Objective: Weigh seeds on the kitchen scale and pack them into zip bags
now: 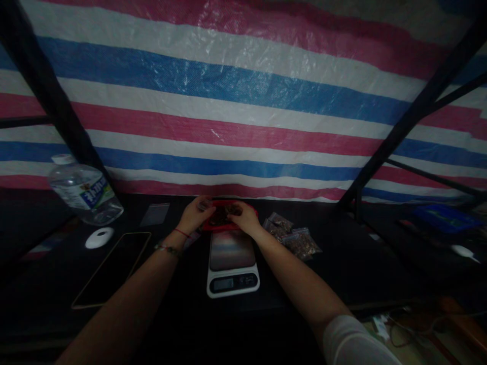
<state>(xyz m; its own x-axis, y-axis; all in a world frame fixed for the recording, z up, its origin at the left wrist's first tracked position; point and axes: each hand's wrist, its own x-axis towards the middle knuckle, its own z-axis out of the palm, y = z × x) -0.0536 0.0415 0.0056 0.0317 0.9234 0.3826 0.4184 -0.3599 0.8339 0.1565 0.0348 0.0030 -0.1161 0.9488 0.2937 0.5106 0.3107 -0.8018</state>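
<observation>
A red tray (251, 207) of dark brown loose bits sits behind a white digital kitchen scale (233, 253). At the tray's left side, my left hand (192, 217) is closed on what looks like a small clear plastic bag (205, 204), partly hidden by the fingers. My right hand (245, 219) reaches over the tray's right side, its fingers closed on a pinch of the brown bits (231, 208). Nothing rests on the scale's plate; its display is too dark to read. Several small filled zip bags (300, 243) lie right of my right hand.
On the left are a large clear bottle (85, 190), a white mouse-shaped object (99, 237), a dark phone or tablet (114, 268) and a flat clear bag (154, 214). Black metal posts (395, 134) frame a striped sheet (228, 116). A blue tray (447, 218) is at far right.
</observation>
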